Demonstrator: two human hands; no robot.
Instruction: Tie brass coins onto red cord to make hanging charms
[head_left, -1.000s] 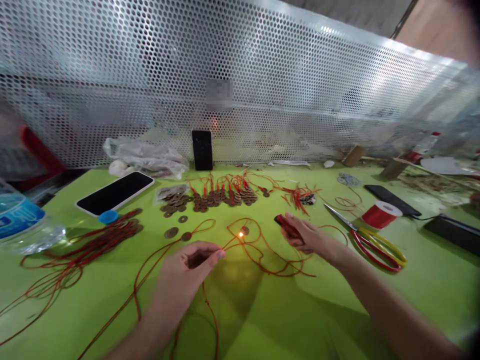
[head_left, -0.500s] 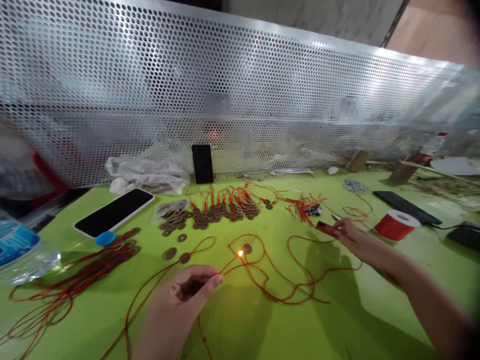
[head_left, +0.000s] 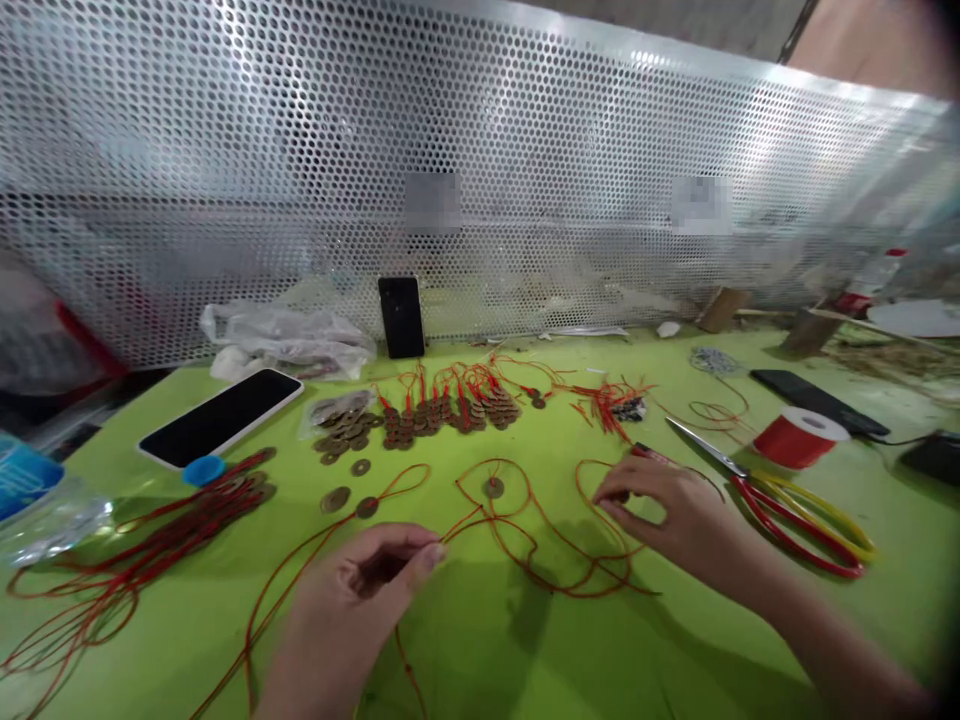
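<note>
My left hand pinches a thin red cord between thumb and index finger. The cord's tip lies free beyond the fingers, near a looped red cord with a coin in its loop. My right hand hovers to the right of the loops, thumb and index finger curved with a gap between them. I see nothing held in it. Just behind its knuckles is a dark red lighter, partly hidden. Scissors with red and yellow handles lie to its right.
Beyond the hands are rows of corded coins, red cord scraps and a cord spool. Corded coins lie at left, near a phone and a water bottle. A perforated metal panel stands behind.
The flame at the cord's tip is gone. My right hand has let go of the lighter and moved left and nearer, uncovering the scissors. My left hand keeps its pinch.
</note>
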